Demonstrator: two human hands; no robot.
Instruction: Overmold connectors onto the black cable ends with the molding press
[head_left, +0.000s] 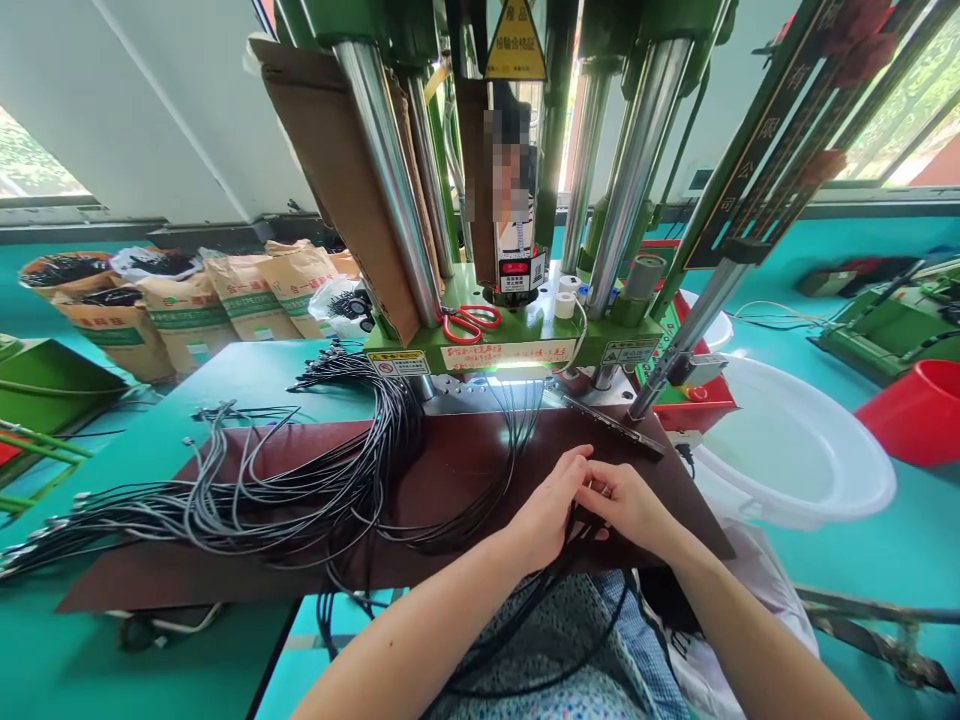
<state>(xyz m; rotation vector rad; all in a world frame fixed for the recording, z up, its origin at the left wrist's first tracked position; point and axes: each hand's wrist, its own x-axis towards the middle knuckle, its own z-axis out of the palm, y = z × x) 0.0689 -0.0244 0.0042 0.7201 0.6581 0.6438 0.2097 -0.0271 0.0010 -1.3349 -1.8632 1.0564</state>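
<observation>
My left hand (546, 508) is closed round a few black cables (571, 545), which hang from it toward my lap. Against it, my right hand (634, 508) has its fingers bent and pinched at the same cables; the cable ends are hidden between the hands. Both hands are above the front edge of a dark brown board (457, 465). To their left lies a big bundle of black and grey cables (315, 505). Several thin cables (517, 420) run from the board into the lit gap of a green press (547, 345).
Red-handled scissors (471, 323) rest on the press's ledge. A dark metal bar (611, 425) slants across the board at right. Beyond it are a white tub (795, 440) and a red bucket (919, 410). Paper sacks (184, 315) stand behind at left.
</observation>
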